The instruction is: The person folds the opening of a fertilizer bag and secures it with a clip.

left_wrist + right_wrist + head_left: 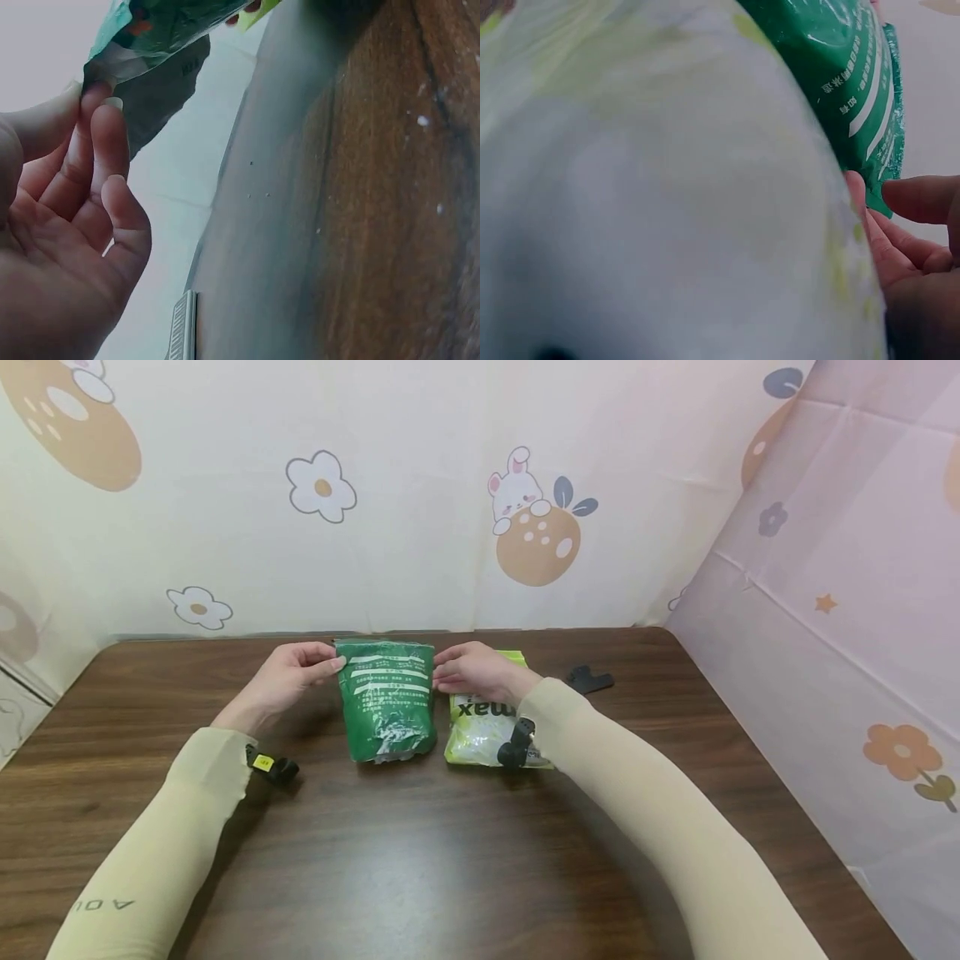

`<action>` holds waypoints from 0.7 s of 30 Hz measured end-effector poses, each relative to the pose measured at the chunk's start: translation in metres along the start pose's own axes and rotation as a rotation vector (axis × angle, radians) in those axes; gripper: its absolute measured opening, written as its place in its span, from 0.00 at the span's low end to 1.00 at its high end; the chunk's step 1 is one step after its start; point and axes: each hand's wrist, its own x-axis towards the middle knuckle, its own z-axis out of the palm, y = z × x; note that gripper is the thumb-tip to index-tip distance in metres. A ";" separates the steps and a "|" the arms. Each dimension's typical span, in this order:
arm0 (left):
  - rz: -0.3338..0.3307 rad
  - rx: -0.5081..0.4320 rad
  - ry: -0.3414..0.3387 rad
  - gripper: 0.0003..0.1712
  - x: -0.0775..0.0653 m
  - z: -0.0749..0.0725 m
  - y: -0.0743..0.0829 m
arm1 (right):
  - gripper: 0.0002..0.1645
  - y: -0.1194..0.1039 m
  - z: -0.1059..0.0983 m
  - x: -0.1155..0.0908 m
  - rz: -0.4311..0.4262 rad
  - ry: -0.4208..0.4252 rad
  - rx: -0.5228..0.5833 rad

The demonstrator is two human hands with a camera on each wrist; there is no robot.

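A green pouch (387, 702) with white printed text is held up between both hands over the back middle of the table. My left hand (292, 672) pinches its upper left corner between thumb and forefinger; the other fingers curl loosely in the left wrist view. At the upper right corner, my right hand (480, 672) holds the pouch's edge, thumb on one side and fingers on the other in the right wrist view. Beneath the right wrist lies a lime-and-white bag (468, 739) marked "max", upside down in the head view and partly hidden by that hand.
A small black flat piece (590, 680) lies on the brown wooden table (420, 860), right of the lime bag. A patterned curtain (420, 527) hangs behind the table's back edge, and another stretch runs along the right side.
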 end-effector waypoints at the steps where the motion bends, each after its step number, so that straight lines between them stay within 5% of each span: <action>1: -0.008 0.002 -0.002 0.22 0.000 -0.001 0.000 | 0.23 0.000 0.000 0.000 0.001 0.004 0.004; 21: -0.025 -0.029 -0.015 0.24 -0.002 -0.010 -0.002 | 0.14 -0.002 0.005 -0.015 -0.087 0.121 0.023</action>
